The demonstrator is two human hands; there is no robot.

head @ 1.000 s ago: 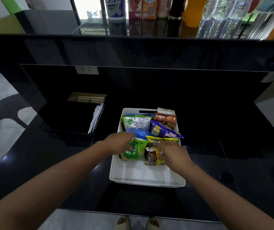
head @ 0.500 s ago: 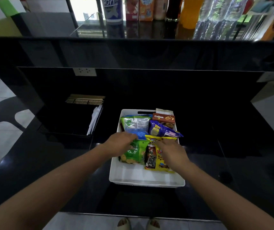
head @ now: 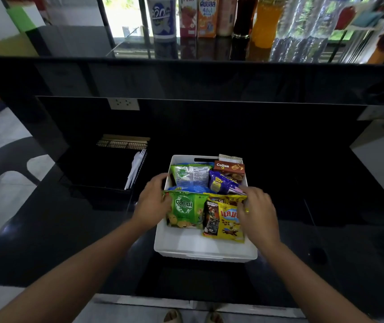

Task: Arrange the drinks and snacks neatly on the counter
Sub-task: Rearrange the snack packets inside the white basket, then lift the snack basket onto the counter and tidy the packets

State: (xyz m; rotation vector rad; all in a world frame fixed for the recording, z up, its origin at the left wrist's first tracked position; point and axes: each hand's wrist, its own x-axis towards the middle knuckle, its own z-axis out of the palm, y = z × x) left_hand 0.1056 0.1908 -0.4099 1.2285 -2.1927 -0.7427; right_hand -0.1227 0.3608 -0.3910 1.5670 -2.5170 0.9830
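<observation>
A black glossy surface (head: 326, 252) is seen across most of the frame, with a raised black ledge along the upper part. On that ledge, at the top of the frame, a row of drinks is lined up: a wrapped pack of water bottles (head: 302, 26) at the upper right, then an orange bottle (head: 265, 22), a dark bottle (head: 242, 17), cartons (head: 207, 17) and a printed cup (head: 163, 17) toward the centre.

A white bin (head: 205, 250) is set on the surface at centre frame, its near part bare. A black wire basket (head: 122, 144) is placed just left of it, with white plastic cutlery (head: 136, 167) stood against its right wall.

The left hand (head: 152, 203) is held at the bin's left rim, its fingers curled round the left edge of a green bag (head: 185, 210). The right hand (head: 257, 213) is laid over the bin's right side, its fingers bent and closed on the upper right corner of a yellow bag (head: 224, 223). The two bags are held side by side, touching, across the middle of the bin.

Behind them, in the far half of the bin, a second green bag (head: 189, 174), a purple bag (head: 221, 184) and a brown Collon box (head: 229, 167) are packed close together.

A wall socket (head: 123, 104) is mounted at the upper left of the black panel.
</observation>
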